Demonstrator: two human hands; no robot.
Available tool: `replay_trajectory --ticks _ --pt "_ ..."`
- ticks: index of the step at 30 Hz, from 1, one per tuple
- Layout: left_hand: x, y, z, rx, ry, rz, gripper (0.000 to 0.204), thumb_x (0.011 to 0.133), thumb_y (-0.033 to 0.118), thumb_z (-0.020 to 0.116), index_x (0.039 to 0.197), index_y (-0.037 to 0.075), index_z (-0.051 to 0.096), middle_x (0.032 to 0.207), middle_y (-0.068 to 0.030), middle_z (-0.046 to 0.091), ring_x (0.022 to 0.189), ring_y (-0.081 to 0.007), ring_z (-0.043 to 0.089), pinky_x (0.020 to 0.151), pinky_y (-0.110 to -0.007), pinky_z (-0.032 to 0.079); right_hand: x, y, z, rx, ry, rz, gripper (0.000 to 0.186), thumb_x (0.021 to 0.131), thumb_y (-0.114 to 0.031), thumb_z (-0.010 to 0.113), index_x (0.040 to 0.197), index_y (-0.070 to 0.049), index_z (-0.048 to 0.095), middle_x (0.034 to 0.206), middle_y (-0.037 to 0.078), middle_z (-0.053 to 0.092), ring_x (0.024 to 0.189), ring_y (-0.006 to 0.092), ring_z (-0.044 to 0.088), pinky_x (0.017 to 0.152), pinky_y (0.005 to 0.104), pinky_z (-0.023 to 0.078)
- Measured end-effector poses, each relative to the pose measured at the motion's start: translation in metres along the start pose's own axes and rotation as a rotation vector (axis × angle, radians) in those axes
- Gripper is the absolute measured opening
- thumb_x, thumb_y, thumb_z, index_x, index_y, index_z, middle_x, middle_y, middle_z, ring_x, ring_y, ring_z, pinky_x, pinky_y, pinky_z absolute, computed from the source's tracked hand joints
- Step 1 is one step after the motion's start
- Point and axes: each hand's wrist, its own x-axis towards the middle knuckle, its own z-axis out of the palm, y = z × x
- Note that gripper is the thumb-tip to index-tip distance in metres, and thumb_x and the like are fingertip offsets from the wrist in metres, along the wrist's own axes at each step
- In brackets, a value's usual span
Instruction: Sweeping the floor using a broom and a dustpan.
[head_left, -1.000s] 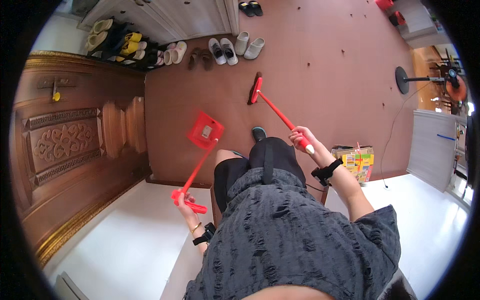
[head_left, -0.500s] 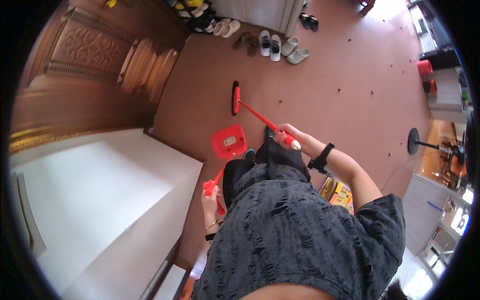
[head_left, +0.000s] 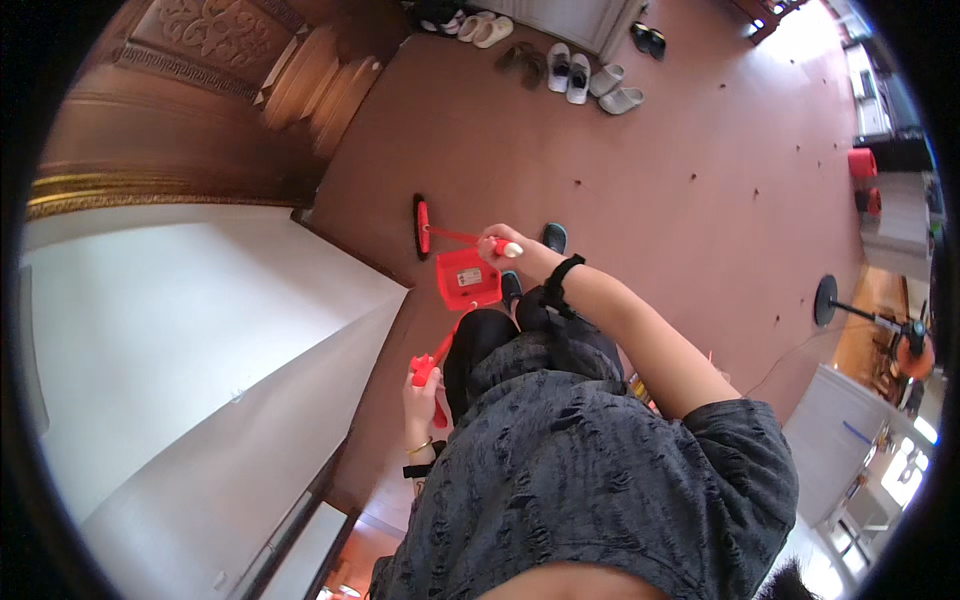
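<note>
In my right hand (head_left: 496,246) is the red handle of a broom (head_left: 423,229), gripped near its white-tipped end. The broom's red head with dark bristles stands on the reddish-brown floor, left of and beyond the dustpan. My left hand (head_left: 420,393) is closed around the upper handle of a long-handled red dustpan (head_left: 470,278). The pan lies in front of my feet with a pale label in its middle; part of its far side is behind my right hand. Whether it holds any dirt is too small to tell.
A white wall block (head_left: 220,300) and carved wooden furniture (head_left: 330,100) border the left side. Several pairs of shoes (head_left: 570,75) stand at the far cabinet. Small dark specks (head_left: 694,177) dot the floor. A fan with a round black base (head_left: 825,300) stands right.
My right hand has moved left, and the broom head has swung left toward the furniture and slightly nearer. My left hand keeps its hold on the dustpan. The view has shifted a little.
</note>
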Motion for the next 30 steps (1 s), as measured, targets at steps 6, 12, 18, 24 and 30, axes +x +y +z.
replay_trajectory --ticks 6,12,18,24,30 --pt "0.034 0.008 -0.009 0.118 -0.133 0.040 0.031 0.083 0.022 0.056 0.105 0.000 0.052 0.076 -0.0063 0.061 0.060 -0.0145 0.059 0.058 -0.028 0.047 -0.084 -0.031 -0.046 1.356 0.248 0.305 0.005 0.085 -0.003 0.048 0.086 -0.003 0.043 0.072 0.002 0.042 0.064 0.0095 0.047 0.059 0.0199 0.042" --pt "0.075 0.033 0.002 0.352 -0.273 0.075 0.033 0.081 0.022 0.057 0.106 0.000 0.052 0.078 -0.0072 0.061 0.060 -0.0160 0.060 0.058 -0.028 0.047 -0.202 -0.018 -0.133 1.410 0.647 0.227 0.010 0.080 -0.005 0.049 0.074 -0.003 0.041 0.062 0.001 0.044 0.046 0.0079 0.046 0.040 0.0170 0.046" --pt "0.099 0.061 0.025 0.395 -0.356 0.071 0.035 0.081 0.024 0.058 0.107 0.002 0.051 0.079 -0.0071 0.060 0.059 -0.0160 0.059 0.058 -0.029 0.047 -0.277 -0.036 -0.152 1.476 0.732 -0.042 0.008 0.078 -0.005 0.047 0.072 -0.003 0.041 0.060 0.001 0.044 0.045 0.0086 0.047 0.041 0.0167 0.048" --pt "0.112 0.086 0.068 0.432 -0.350 0.061 0.036 0.080 0.025 0.058 0.107 0.003 0.050 0.076 -0.0063 0.059 0.058 -0.0157 0.059 0.057 -0.029 0.047 -0.332 -0.054 -0.153 1.505 0.766 -0.040 0.014 0.079 -0.006 0.047 0.066 -0.004 0.041 0.059 0.001 0.044 0.045 0.0068 0.047 0.040 0.0163 0.047" --pt "0.109 0.141 0.139 0.553 -0.389 0.137 0.035 0.079 0.024 0.058 0.107 0.004 0.051 0.074 -0.0069 0.059 0.057 -0.0158 0.058 0.054 -0.029 0.046 -0.396 -0.079 -0.118 1.229 0.868 -0.105 0.005 0.080 -0.003 0.047 0.080 -0.002 0.042 0.061 0.000 0.044 0.045 0.0056 0.046 0.038 0.0149 0.044"
